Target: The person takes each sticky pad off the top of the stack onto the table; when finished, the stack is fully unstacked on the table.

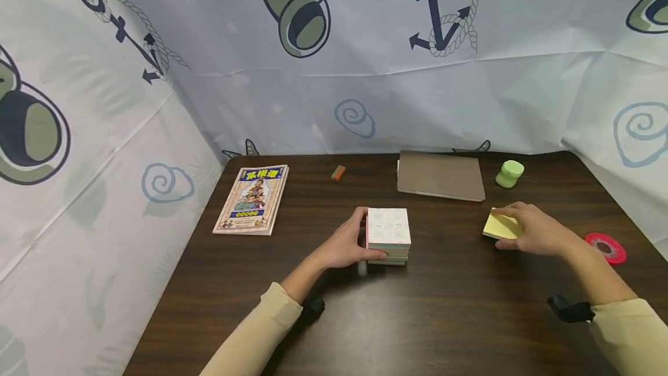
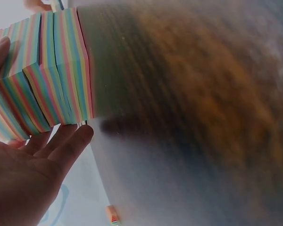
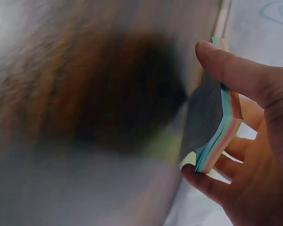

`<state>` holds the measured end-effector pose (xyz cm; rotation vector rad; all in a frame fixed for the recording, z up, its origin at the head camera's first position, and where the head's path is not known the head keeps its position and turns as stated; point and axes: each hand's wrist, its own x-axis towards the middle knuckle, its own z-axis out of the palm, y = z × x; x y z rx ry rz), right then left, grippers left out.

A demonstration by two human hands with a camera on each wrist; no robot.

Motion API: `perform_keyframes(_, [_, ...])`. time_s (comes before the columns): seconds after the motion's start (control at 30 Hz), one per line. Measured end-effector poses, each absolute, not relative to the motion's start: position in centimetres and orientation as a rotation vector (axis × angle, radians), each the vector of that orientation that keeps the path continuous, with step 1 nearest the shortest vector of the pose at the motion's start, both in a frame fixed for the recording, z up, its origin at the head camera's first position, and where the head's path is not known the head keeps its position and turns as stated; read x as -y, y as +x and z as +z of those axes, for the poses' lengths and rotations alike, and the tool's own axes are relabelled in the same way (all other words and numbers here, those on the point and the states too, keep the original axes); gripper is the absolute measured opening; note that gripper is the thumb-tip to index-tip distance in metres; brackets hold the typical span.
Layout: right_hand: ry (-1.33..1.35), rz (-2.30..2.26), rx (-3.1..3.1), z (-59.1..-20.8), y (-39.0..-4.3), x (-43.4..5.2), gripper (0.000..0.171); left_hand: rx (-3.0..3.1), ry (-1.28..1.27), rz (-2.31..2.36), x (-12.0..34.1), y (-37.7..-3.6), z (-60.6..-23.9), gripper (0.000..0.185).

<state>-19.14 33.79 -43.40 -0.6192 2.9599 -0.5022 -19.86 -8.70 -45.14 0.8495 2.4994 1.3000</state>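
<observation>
Centrally, we list: note stack (image 1: pixel 388 230), left hand (image 1: pixel 344 242) gripping its sides, presumably steadying; centre-right: yellow pad (image 1: pixel 501 226), right hand (image 1: pixel 536 231) pinching edges.

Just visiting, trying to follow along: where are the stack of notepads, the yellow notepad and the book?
Stack of notepads (image 1: pixel 388 226): head view, on its top face.
Yellow notepad (image 1: pixel 501 227): head view, on its yellow top.
Book (image 1: pixel 251 199): head view, on its front cover.
</observation>
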Motion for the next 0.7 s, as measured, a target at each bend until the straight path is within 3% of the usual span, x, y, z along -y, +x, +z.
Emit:
perform_keyframes(0.47, [-0.617, -0.491, -2.929, -44.7, -19.7, -34.3, 0.078, -2.5, 0.833, 1.291, 8.7, -19.9, -45.0, 0.087])
perform_keyframes(0.7, [-0.67, -0.506, -2.955, -41.3, -18.9, -30.9, 0.073, -2.483, 0.832, 1.303, 8.7, -19.9, -45.0, 0.087])
